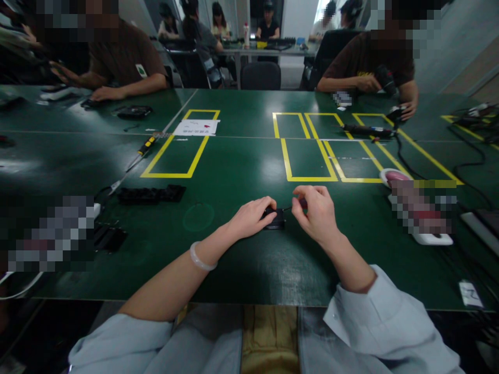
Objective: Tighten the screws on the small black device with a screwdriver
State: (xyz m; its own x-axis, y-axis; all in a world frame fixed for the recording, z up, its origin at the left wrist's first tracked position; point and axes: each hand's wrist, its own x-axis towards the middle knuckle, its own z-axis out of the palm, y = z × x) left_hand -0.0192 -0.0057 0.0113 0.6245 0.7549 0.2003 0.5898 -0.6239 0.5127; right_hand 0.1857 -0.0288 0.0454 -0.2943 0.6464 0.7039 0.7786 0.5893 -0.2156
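Note:
My left hand [252, 215] presses a small black block-shaped part [277, 220] against the green table, thumb on its near side and fingers over the top. Close by on the right, my right hand [315, 212] is closed in a pinch. Between its thumb and fingers is a dark, thin piece [287, 209] that reaches left to the block. Whether that piece is a cable or a slim tool I cannot tell, and most of it is hidden by the fingers.
Black parts [152, 194] lie left of my hands, near a yellow-black screwdriver [147, 145]. Yellow tape outlines [312, 179] mark the green table [241, 166]. A black corded tool [368, 131] lies at right, beyond a white-edged object [434, 239]. Two co-workers [132, 57] sit opposite.

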